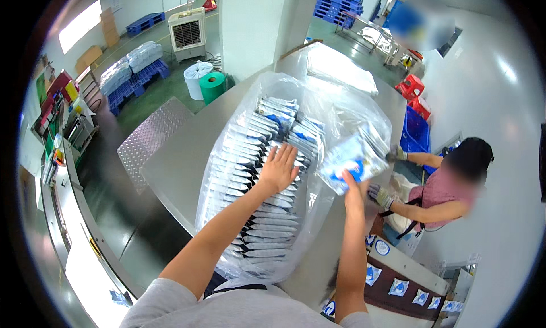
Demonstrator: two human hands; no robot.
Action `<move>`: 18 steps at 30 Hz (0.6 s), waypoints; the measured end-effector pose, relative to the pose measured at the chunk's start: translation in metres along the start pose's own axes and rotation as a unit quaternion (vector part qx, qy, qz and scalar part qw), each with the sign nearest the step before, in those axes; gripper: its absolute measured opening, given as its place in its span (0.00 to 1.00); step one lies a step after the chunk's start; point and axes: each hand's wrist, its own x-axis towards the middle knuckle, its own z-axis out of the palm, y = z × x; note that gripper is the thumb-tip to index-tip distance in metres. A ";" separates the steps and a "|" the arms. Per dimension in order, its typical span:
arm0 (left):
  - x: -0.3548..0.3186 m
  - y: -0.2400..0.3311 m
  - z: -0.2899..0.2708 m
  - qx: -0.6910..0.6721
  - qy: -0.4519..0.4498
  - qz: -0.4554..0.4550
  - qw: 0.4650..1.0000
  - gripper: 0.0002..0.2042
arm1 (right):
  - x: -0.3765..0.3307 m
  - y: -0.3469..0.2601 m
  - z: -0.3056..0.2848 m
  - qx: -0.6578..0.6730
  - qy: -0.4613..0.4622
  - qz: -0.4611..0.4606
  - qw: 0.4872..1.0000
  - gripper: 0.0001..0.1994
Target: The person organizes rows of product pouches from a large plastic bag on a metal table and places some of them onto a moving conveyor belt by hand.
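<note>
Rows of silver-white pouches (267, 237) stand on edge, packed tightly inside a large clear plastic bag (324, 205) on the metal table. My left hand (277, 170) rests flat on top of the rows with its fingers spread. To the right, my right hand (354, 188) pinches a white and blue pouch (343, 162) at its near edge, above the bag's right side. Other silver pouches (372, 140) show just behind that one; whether my right hand grips them too I cannot tell.
A co-worker's gloved hands (382, 196) are at the table's right edge. Several pouches (398, 287) lie on a brown conveyor belt (378, 294) at the lower right. Folded white plastic sheeting (338, 69) lies on the table's far end, near a pillar (250, 38). A blue crate (415, 131) stands beyond the right edge.
</note>
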 end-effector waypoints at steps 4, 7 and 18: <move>0.002 0.003 -0.002 -0.005 -0.024 -0.001 1.000 0.28 | 0.093 0.036 0.064 -0.292 -0.129 -0.134 0.938 0.46; 0.004 0.009 0.005 -0.029 0.004 0.008 1.000 0.27 | 0.135 0.060 0.071 -0.644 -0.174 -0.170 0.725 0.49; -0.001 0.011 -0.014 -0.086 0.047 -0.024 0.995 0.35 | 0.120 0.130 0.073 -0.692 -0.281 -0.071 0.661 0.45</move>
